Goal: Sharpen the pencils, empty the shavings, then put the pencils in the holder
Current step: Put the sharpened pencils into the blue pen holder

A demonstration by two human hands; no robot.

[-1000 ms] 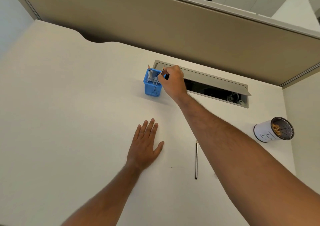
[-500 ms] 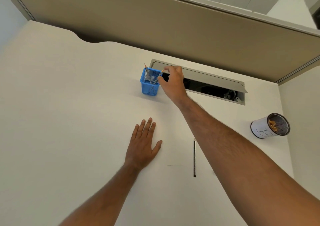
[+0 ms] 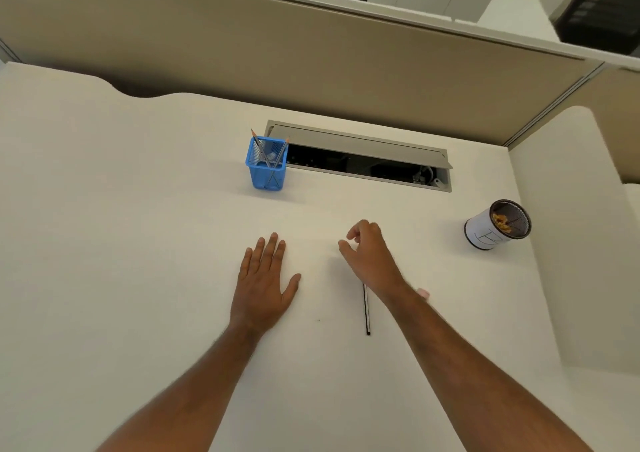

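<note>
Left hand (image 3: pixel 265 278) flat, palm down on white desk top (image 3: pixel 121 243), lower centre of frame, fingers spread & straight, holding nothing. Right hand (image 3: pixel 369 256) just right of it, centre frame, raised a bit off desk, fingers loosely curled, thumb & index apart w/ gap between tips, nothing in grip.

Dark slim pencil (image 3: pixel 366 309) lying flat on desk below right hand, running approx. vertical in frame; upper end hidden under wrist, lower end free. Contact w/ hand: cannot tell. Small pink obj. (image 3: pixel 423 293) peeking out at right edge of right forearm, mostly hidden, type unclear.

Blue square mesh pencil holder (image 3: pixel 266 171) upright, upper centre of frame, well apart from both hands. Two grey pencils (image 3: pixel 263 152) inside, tips up, leaning opposite ways & crossing low in holder; one tip at upper-left corner, other at upper-right corner.

Grey cable tray slot w/ lid propped open (image 3: pixel 360 146) just right of & behind holder, set in desk top. White cylindrical cup w/ dark mesh lining (image 3: pixel 485 235) at right of frame, tilted view, tan pencil shavings (image 3: pixel 502 221) inside. Beige partition panel (image 3: pixel 311 63) across top of frame.
</note>
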